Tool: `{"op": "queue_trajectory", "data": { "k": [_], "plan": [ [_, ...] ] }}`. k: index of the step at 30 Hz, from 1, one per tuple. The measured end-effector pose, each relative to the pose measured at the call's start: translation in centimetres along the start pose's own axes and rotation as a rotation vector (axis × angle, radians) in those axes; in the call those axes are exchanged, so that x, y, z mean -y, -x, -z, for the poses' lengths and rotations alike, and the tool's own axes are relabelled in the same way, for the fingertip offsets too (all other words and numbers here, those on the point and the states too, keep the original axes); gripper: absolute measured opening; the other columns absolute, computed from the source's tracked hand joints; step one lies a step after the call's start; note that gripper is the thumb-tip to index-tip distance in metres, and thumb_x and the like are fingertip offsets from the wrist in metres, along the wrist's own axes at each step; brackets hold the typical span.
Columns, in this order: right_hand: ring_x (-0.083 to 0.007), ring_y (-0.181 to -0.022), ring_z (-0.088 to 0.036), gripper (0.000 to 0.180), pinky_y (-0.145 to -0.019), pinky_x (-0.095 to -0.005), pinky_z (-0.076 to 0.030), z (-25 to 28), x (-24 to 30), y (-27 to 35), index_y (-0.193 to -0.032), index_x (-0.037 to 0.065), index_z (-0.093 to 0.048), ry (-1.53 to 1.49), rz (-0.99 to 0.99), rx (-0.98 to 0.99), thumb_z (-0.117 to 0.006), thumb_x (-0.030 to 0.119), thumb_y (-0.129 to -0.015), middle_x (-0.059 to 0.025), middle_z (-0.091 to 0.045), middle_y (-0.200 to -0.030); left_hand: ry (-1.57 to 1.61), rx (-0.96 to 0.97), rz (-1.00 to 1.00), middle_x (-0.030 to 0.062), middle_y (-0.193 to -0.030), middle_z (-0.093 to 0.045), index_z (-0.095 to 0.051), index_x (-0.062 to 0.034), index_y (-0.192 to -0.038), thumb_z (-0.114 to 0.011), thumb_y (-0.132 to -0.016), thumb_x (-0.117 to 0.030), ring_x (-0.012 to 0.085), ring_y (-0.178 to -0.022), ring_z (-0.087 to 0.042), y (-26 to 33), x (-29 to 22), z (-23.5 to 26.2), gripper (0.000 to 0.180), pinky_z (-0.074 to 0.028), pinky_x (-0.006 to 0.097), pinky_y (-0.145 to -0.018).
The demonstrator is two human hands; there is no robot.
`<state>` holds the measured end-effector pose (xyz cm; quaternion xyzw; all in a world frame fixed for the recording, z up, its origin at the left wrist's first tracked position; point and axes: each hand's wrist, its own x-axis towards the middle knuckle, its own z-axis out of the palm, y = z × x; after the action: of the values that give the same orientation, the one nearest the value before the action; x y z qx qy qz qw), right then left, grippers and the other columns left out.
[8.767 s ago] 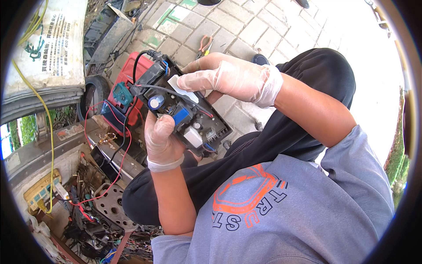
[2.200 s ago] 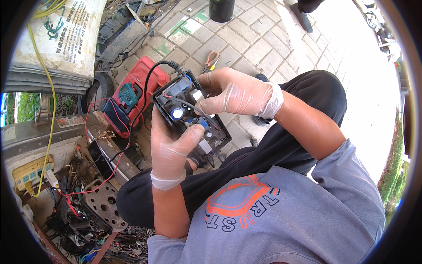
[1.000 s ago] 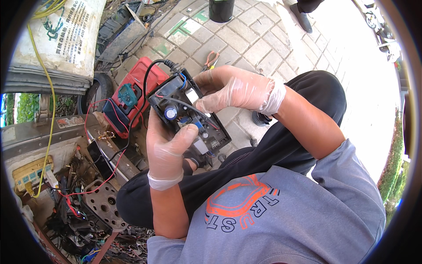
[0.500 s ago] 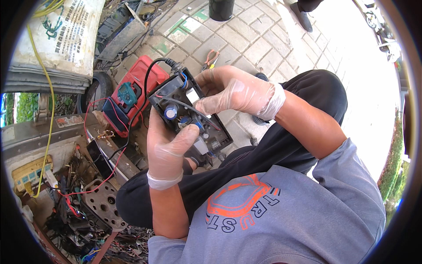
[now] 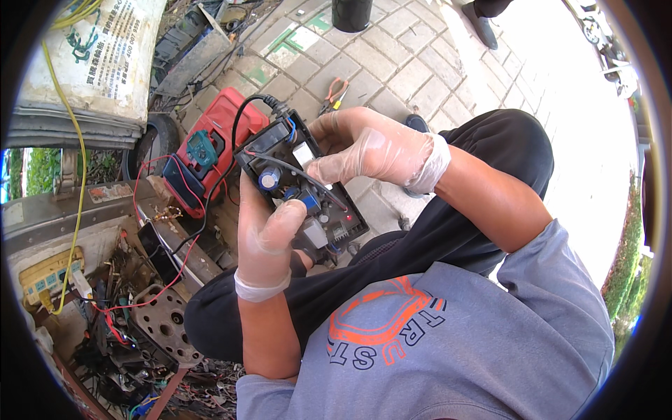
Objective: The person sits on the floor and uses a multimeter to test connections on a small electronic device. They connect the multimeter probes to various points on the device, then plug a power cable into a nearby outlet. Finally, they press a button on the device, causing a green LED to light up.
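Note:
Between my gloved hands lies an opened black charger (image 5: 308,187), its circuit board facing up and tilted. A round capacitor (image 5: 269,179), a blue-wrapped transformer and several wires show inside, and a small red light (image 5: 349,218) glows near one corner. My left hand (image 5: 264,241) grips the near left side, thumb over the board's parts by the transformer. From the right, my right hand (image 5: 381,150) holds the far edge, its thumb laid over the inside; its other fingers are partly hidden behind the case. A black cable (image 5: 235,133) leaves the case's far end.
At the left are a red tool case (image 5: 234,115) with a teal meter (image 5: 201,148) and a power strip (image 5: 49,278) with red leads. Orange-handled pliers (image 5: 334,94) lie on the paving. Scrap parts fill a bin at lower left. Another person's foot (image 5: 480,26) is at the top.
A red light now shows inside the charger. My left thumb has shifted slightly left, uncovering more of the blue transformer. Both hands keep their hold.

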<state>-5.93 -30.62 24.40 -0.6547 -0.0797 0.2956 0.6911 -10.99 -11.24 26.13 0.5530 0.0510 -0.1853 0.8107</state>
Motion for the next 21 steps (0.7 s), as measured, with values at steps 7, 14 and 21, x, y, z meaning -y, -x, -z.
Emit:
{"op": "queue_trajectory", "data": {
  "k": [7, 14, 21],
  "plan": [
    [-0.0144, -0.082, -0.062, 0.057, -0.069, -0.0275, -0.051, -0.1, 0.1, 0.1, -0.117, -0.010, -0.062, -0.023, -0.056, -0.007, -0.077, 0.033, -0.082, -0.0099, -0.067, -0.094, 0.045, 0.013, -0.031, 0.0138, -0.123, -0.055, -0.031, -0.0033, -0.144, -0.056, -0.082, -0.024, 0.0219, -0.105, -0.060, -0.3, 0.9, 0.2, 0.071, -0.051, 0.037, -0.092],
    [-0.0149, -0.082, -0.062, 0.062, -0.068, -0.0276, -0.051, -0.3, 0.0, 0.1, -0.118, -0.011, -0.061, -0.024, -0.070, -0.010, -0.078, 0.035, -0.081, -0.0106, -0.066, -0.094, 0.158, 0.003, -0.064, 0.0139, -0.124, -0.056, -0.032, -0.0045, -0.145, -0.056, -0.090, -0.038, 0.0225, -0.105, -0.062, -0.4, 1.5, 0.0, 0.068, -0.054, 0.036, -0.088],
    [-0.0140, -0.080, -0.061, 0.064, -0.066, -0.0272, -0.051, -0.5, -0.3, -0.1, -0.118, -0.012, -0.060, -0.037, -0.062, -0.010, -0.078, 0.037, -0.082, -0.0104, -0.066, -0.093, 0.108, 0.006, -0.100, 0.0131, -0.125, -0.056, -0.034, -0.0053, -0.144, -0.053, -0.091, -0.040, 0.0219, -0.107, -0.062, -0.7, 1.7, 0.3, 0.066, -0.052, 0.036, -0.091]
  ]
}}
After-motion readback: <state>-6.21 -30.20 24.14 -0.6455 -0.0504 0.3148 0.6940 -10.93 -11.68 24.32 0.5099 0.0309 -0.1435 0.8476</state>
